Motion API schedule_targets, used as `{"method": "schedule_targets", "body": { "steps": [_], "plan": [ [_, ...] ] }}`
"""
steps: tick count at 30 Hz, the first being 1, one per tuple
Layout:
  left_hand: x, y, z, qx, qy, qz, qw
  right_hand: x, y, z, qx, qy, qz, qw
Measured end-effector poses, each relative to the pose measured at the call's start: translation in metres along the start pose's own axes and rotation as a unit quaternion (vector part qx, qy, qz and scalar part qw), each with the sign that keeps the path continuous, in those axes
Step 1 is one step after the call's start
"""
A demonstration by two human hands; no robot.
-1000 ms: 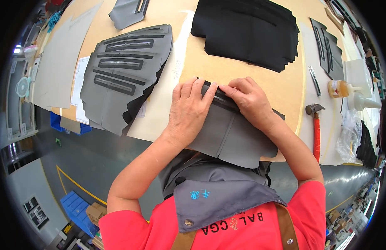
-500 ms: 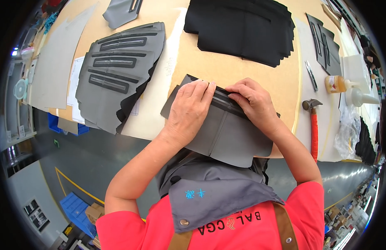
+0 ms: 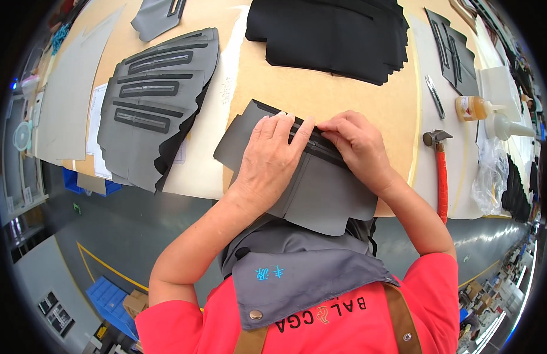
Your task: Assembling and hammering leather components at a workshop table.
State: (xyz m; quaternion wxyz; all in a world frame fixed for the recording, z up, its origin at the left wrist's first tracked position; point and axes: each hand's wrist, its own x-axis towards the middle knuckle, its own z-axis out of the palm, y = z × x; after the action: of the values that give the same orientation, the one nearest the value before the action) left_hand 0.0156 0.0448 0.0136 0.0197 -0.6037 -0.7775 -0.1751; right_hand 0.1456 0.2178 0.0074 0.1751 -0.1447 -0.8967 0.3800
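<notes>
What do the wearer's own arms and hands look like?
The left hand and right hand are ungloved, with no visible rings. The forearms are bare, with no watch or cable showing; short, plain pinkish-red sleeves show above them.

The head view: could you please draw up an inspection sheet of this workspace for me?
Surface: tan worktable, with pale sheeting at the left and right.
Job's things: grey panel with dark strips, reaching past the table's near edge; grey slotted pieces to the left; black pieces beyond.
Clutter: hammer, slim metal tool, amber bottle and clear plastic bag, all to the right.
Hands: left hand rests on the panel, fingers extended; right hand has its fingertips at the dark strips, grip unclear.
Cables: nothing seen.
Surroundings: blue crate beside cardboard; yellow floor line.
</notes>
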Motion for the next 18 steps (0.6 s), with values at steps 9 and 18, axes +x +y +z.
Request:
{"method": "schedule_targets", "body": {
  "steps": [9,18],
  "plan": [
    [-0.002,0.008,0.006,0.049,0.006,0.013,0.999,-0.007,0.004,-0.004,-0.204,-0.008,-0.221,0.954],
    [-0.006,0.012,0.009,0.014,0.021,0.024,0.999,-0.019,0.009,-0.005,-0.1,0.017,-0.127,0.987]
  ]
}}
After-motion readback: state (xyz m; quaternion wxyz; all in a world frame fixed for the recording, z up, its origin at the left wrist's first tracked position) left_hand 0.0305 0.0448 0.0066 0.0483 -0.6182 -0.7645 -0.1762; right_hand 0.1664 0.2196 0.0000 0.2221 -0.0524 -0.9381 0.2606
